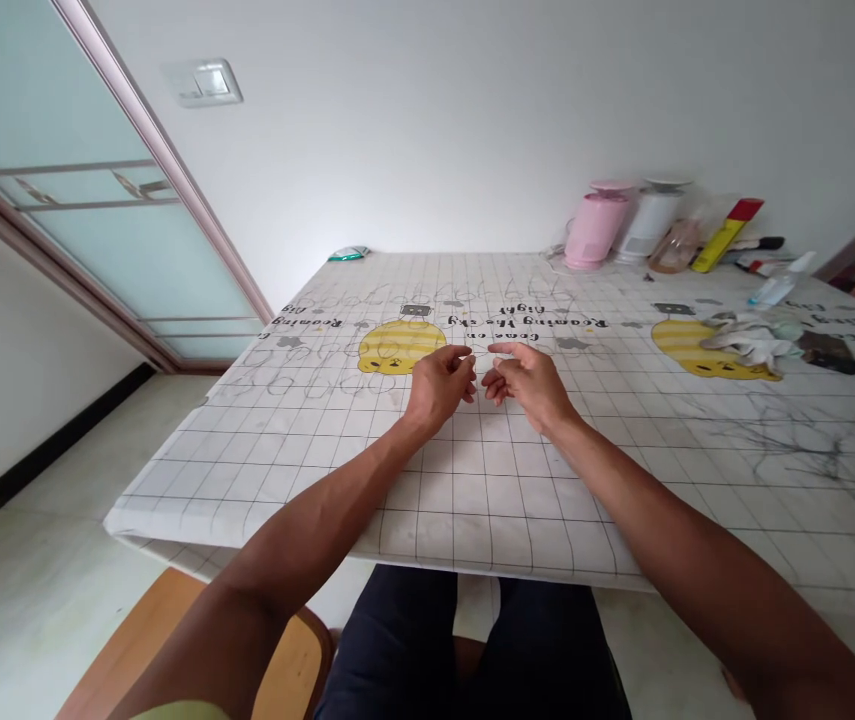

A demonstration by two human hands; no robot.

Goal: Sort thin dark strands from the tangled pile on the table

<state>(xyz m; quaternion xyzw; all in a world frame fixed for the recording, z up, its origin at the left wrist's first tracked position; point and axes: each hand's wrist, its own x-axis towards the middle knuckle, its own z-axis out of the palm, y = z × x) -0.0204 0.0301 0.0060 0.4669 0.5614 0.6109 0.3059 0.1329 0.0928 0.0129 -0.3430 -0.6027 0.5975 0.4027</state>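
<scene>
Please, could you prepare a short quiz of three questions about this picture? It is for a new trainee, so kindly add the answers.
1. True or false: a narrow gap shows between the left hand and the right hand.

2. Which of these stands closest to the pink cylinder?
A) the light switch
B) the white cylinder
C) the glass door

3. Fill in the missing word: the dark tangle lies on the cloth, off to the person's ____ side.

Key: 1. True. 2. B. 3. right.
</scene>
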